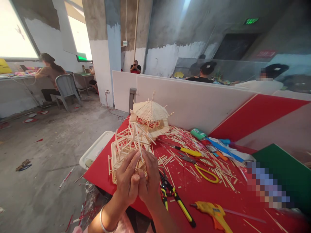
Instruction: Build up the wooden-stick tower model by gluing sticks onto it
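Note:
A pavilion model [150, 111] built of thin wooden sticks, with a peaked roof, stands on the red tabletop. In front of it is an open stick frame [121, 142], its lower part partly hidden by my hands. My left hand [127, 178] and my right hand [149, 176] come together at the near side of this frame. Both sets of fingertips pinch around a pale wooden stick [139, 139] that slants up toward the frame's top. The thumbs are close together, and what lies between the palms is hidden.
Right of my hands lie black-and-yellow pliers [176, 197], scissors [201, 166], a yellow-handled cutter [190, 151] and a yellow glue gun [213, 213]. Loose sticks [179, 137] scatter behind them. A white board [184, 100] borders the table's far side. Other people sit beyond.

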Motion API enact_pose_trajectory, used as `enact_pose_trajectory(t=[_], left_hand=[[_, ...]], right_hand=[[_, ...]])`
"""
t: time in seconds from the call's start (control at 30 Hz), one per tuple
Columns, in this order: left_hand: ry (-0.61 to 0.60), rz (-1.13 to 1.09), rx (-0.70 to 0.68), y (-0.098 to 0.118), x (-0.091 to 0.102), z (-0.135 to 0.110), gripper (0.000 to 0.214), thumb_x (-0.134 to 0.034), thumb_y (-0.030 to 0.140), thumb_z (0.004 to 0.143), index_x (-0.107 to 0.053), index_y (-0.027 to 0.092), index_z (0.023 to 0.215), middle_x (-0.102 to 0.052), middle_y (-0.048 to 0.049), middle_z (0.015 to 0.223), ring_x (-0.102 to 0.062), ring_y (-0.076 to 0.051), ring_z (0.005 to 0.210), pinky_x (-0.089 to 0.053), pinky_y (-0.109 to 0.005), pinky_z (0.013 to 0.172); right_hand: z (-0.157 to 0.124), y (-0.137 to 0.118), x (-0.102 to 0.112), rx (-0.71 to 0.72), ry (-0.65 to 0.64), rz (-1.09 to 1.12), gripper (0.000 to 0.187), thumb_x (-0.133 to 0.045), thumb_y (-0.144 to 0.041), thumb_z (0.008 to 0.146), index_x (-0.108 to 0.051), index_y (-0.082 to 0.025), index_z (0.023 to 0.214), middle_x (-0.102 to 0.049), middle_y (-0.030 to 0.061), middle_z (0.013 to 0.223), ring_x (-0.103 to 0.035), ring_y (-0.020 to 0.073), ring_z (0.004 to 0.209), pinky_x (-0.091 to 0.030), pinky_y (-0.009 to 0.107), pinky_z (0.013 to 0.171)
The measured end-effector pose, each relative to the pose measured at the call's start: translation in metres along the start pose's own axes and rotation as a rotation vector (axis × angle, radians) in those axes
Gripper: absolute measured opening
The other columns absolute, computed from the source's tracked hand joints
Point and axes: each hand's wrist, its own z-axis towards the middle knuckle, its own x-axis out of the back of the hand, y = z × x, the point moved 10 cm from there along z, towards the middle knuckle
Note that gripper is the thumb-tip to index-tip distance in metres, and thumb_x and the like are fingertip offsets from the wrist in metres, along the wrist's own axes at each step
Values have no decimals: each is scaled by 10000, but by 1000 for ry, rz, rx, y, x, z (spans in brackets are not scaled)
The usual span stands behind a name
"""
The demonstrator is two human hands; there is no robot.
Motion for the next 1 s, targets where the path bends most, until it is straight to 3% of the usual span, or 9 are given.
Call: enact_pose_trajectory(t=[0.57,1.0], left_hand=[[0,-27,-2,-1,0,0,547,-272,453,1033,-408,192,1495,-513,-171,1457,-486,-281,1361,-483,-447,1056],[6,-26,6,1,1,1,532,-274,453,1033,-489,192,1443,-533,-179,1430,-546,-289,1301,-514,-453,1019]], right_hand=[[-3,1,1,-15,3,-28,499,-417,-206,955,-391,-165,1452,-577,166,1338,-542,265,1259,-491,532,1002],[-1,0,2,-6,7,-32,480,-402,-194,947,-423,-197,1427,-593,149,1318,-569,259,1231,-517,526,970]])
